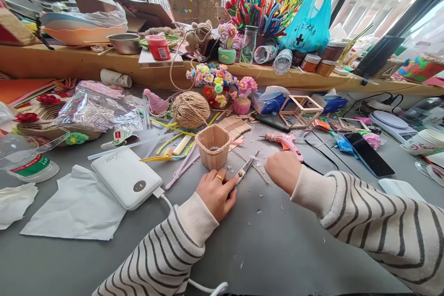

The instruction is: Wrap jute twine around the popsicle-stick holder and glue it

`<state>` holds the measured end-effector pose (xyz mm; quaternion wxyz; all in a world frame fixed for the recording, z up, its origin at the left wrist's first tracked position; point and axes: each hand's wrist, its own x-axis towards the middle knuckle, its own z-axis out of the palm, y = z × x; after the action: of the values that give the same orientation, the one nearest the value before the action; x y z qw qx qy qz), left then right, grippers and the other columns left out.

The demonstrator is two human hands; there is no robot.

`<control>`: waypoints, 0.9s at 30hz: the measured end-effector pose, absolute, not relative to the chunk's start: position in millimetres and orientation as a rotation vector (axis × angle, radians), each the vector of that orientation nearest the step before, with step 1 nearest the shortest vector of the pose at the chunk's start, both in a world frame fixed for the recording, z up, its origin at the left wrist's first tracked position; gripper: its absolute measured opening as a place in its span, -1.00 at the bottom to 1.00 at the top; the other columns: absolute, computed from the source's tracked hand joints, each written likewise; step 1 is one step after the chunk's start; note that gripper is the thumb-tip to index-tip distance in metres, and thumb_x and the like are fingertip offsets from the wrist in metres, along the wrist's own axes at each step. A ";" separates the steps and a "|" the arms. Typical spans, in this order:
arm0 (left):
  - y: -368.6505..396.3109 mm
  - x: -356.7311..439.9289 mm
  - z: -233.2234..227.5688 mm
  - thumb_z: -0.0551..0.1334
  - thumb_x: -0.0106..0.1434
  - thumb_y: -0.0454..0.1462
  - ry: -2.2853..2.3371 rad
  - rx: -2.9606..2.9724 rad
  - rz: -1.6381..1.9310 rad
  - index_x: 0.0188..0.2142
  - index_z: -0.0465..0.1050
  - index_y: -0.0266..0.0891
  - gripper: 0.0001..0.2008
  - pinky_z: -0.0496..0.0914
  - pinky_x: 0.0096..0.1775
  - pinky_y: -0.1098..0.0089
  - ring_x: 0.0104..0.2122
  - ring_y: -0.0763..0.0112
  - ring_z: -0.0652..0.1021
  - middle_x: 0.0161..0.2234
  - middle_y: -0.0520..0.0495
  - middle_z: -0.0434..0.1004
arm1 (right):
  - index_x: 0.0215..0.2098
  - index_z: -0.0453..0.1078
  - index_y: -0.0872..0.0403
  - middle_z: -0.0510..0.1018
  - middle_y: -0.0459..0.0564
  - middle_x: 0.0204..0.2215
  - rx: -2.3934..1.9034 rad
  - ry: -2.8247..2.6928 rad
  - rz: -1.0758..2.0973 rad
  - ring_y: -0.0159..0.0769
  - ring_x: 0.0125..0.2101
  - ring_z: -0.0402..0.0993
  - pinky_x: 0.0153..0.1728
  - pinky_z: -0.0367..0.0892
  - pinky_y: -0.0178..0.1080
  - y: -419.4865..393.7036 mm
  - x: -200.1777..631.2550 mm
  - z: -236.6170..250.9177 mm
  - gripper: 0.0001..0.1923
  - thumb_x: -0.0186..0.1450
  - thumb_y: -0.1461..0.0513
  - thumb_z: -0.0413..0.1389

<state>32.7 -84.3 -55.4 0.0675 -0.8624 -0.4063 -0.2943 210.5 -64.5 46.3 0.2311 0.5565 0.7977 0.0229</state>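
Head: L hand (pixel 215 193) grips scissors (pixel 244 169); R hand (pixel 282 169) prob. holds stick.

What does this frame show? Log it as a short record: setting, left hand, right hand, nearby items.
setting: grey table crowded with craft supplies, shelf along a window behind
left hand: rests on the table, holding small scissors, blades open
right hand: loosely closed by the scissor tips; whether it holds anything cannot be told
nearby items: small stick basket, twine ball, pink glue gun, white power bank, black phone
sleeves: striped
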 end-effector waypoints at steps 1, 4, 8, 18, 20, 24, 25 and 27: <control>-84.3 32.6 -55.3 0.12 0.09 -0.29 -1.227 -2.601 -0.882 -0.22 0.49 -0.18 -0.73 0.21 -0.47 0.36 -0.49 0.34 0.32 -0.52 -0.08 0.32 | -0.42 0.52 0.20 0.57 0.27 -0.48 1.551 2.180 0.058 -0.14 -0.36 0.53 -0.45 0.31 -0.26 -62.7 212.7 45.6 -0.72 0.20 0.42 -0.05; -84.2 32.1 -55.3 0.11 0.10 -0.28 -1.233 -2.606 -0.878 -0.22 0.49 -0.18 -0.73 0.21 -0.47 0.35 -0.50 0.34 0.32 -0.52 -0.08 0.33 | -0.40 0.53 0.17 0.57 0.24 -0.44 1.615 2.143 0.030 -0.15 -0.32 0.52 -0.40 0.31 -0.26 -58.5 220.2 42.6 -0.70 0.25 0.33 -0.06; -84.3 31.6 -55.5 0.11 0.12 -0.27 -1.244 -2.610 -0.877 -0.20 0.49 -0.17 -0.73 0.22 -0.47 0.34 -0.50 0.34 0.31 -0.50 -0.09 0.35 | -0.36 0.52 0.18 0.56 0.24 -0.39 1.711 2.114 0.000 -0.11 -0.31 0.51 -0.40 0.30 -0.25 -56.7 233.7 38.3 -0.63 0.29 0.15 -0.08; -84.0 30.3 -55.1 0.11 0.13 -0.25 -1.215 -2.586 -0.839 -0.19 0.48 -0.17 -0.74 0.22 -0.46 0.35 -0.49 0.34 0.32 -0.51 -0.08 0.35 | -0.53 0.50 0.12 0.57 -0.01 -0.53 1.614 2.218 -0.443 -0.41 -0.49 0.45 -0.51 0.18 -0.42 -54.6 259.7 20.0 -0.55 0.30 0.08 -0.09; -83.8 30.3 -54.8 0.12 0.13 -0.26 -1.210 -2.587 -0.844 -0.20 0.48 -0.18 -0.74 0.22 -0.46 0.35 -0.49 0.34 0.32 -0.50 -0.08 0.35 | -0.55 0.50 0.14 0.57 0.00 -0.56 1.578 2.232 -0.505 -0.42 -0.51 0.43 -0.52 0.16 -0.42 -53.6 259.1 19.0 -0.56 0.29 0.09 -0.07; -83.1 30.7 -54.4 0.13 0.12 -0.27 -1.204 -2.599 -0.834 -0.20 0.48 -0.19 -0.74 0.23 -0.46 0.34 -0.49 0.32 0.31 -0.50 -0.08 0.35 | -0.56 0.51 0.15 0.57 0.02 -0.55 1.561 2.252 -0.536 -0.40 -0.50 0.42 -0.50 0.15 -0.41 -52.4 256.2 18.9 -0.55 0.29 0.11 -0.07; -82.8 30.7 -54.4 0.13 0.12 -0.27 -1.201 -2.601 -0.836 -0.20 0.48 -0.19 -0.74 0.23 -0.46 0.34 -0.49 0.33 0.31 -0.50 -0.08 0.35 | -0.56 0.51 0.15 0.58 0.02 -0.55 1.564 2.253 -0.535 -0.40 -0.50 0.43 -0.49 0.15 -0.41 -52.2 255.9 18.7 -0.56 0.29 0.12 -0.08; -82.4 30.6 -54.5 0.13 0.12 -0.27 -1.195 -2.602 -0.842 -0.20 0.48 -0.19 -0.74 0.23 -0.46 0.35 -0.50 0.33 0.30 -0.51 -0.08 0.35 | -0.56 0.51 0.16 0.58 0.03 -0.55 1.570 2.255 -0.537 -0.39 -0.50 0.43 -0.48 0.15 -0.40 -52.0 255.8 18.2 -0.55 0.29 0.12 -0.08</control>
<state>30.6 -82.4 -54.5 0.0785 -0.8691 -0.3993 -0.2813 255.8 -52.0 18.2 0.1703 0.5526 0.7937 -0.1890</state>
